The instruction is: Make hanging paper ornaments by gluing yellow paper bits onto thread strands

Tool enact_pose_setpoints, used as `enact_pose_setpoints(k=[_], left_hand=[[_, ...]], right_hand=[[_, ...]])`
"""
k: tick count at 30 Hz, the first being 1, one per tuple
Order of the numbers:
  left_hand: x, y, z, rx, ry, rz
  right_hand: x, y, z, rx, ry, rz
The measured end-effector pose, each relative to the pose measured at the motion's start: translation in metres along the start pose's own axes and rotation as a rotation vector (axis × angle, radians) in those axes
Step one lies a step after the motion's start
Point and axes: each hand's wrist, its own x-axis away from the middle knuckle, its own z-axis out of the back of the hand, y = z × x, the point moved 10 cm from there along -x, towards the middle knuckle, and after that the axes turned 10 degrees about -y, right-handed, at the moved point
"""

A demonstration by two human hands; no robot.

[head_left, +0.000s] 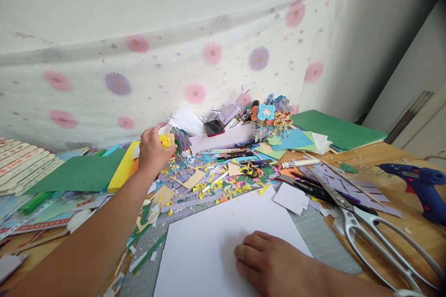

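The left hand [151,151] is stretched far out over the table, its fingers closed around a small yellow paper flower [167,140] that sticks out just past the fingertips. Right beyond the flower stand white paper strips [186,121] and a long white box [223,138] filled with pens and cut-outs. To the outer side of this hand lie a yellow sheet [121,169] and a green sheet [81,174], and below its wrist is a heap of coloured paper scraps [209,181].

The right hand [275,264] lies flat and loose, palm down, holding nothing, pressing on a white sheet of paper [209,241] that rests on a grey cutting mat [320,239]. Just off to its right are big metal scissors [369,232], and farther right a blue glue gun [420,183].
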Motion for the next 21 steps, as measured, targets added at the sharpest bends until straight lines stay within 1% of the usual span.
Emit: enact_pose_setpoints(k=[3,6,8,9,11,12,14,16,18,19,21], left_hand=[[0.000,-0.002,0.004,-0.007,0.013,-0.029],[0.012,0.007,0.015,0.020,0.038,-0.083],[0.029,0.022,0.024,0.072,0.052,-0.152],[0.042,0.032,0.031,0.112,0.076,-0.217],[0.072,0.051,0.034,0.190,0.047,-0.350],[0.088,0.057,0.029,0.227,-0.020,-0.397],[0.126,0.073,0.013,0.242,-0.177,-0.542],[0.164,0.078,-0.003,0.240,-0.262,-0.647],[0.191,0.074,-0.020,0.192,-0.317,-0.689],[0.199,0.070,-0.029,0.158,-0.350,-0.690],[0.207,0.060,-0.049,0.090,-0.449,-0.661]], right_hand=[[-0.002,0.000,-0.001,-0.018,-0.032,0.014],[-0.003,0.002,0.002,-0.009,-0.064,-0.028],[-0.005,0.002,0.003,0.023,-0.118,-0.067],[-0.005,0.001,0.003,0.036,-0.153,-0.081],[-0.008,0.000,0.003,0.047,-0.213,-0.094],[-0.009,0.000,0.003,0.048,-0.229,-0.096],[-0.012,0.002,0.002,0.062,-0.227,-0.110],[-0.014,0.004,0.001,0.091,-0.199,-0.131],[-0.016,0.004,-0.001,0.110,-0.180,-0.143],[-0.018,0.004,-0.003,0.114,-0.174,-0.151],[-0.020,0.005,-0.005,0.115,-0.177,-0.170]])
